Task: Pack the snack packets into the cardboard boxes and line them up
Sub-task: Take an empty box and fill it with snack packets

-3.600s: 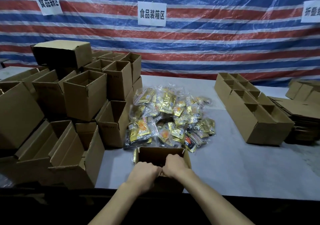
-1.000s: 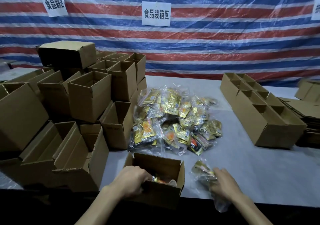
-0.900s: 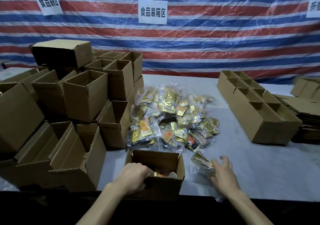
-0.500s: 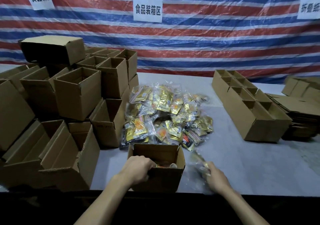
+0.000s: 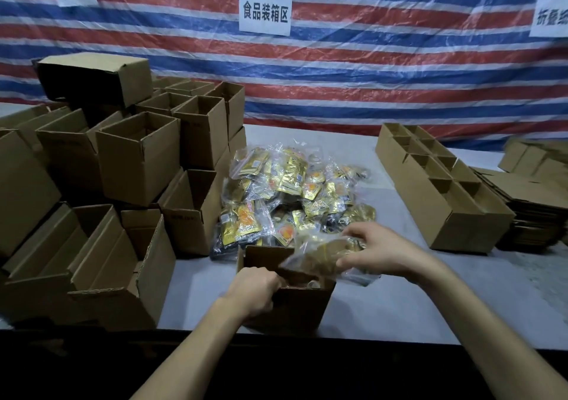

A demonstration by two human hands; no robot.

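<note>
Low in the frame's center, the left hand (image 5: 256, 287) grips the near rim of an open box (image 5: 295, 304); the right hand (image 5: 379, 250) pinches a blurred snack packet (image 5: 319, 256) over it.

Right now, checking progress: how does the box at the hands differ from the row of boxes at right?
The near box stands alone, gripped by the left hand; the row of boxes stands lined up, untouched. The right hand holds a packet over the near box; none over the row. Both are open brown cardboard.

The right hand (image 5: 379, 250) has lifted a snack packet (image 5: 319, 253) over the box (image 5: 295, 304).
</note>
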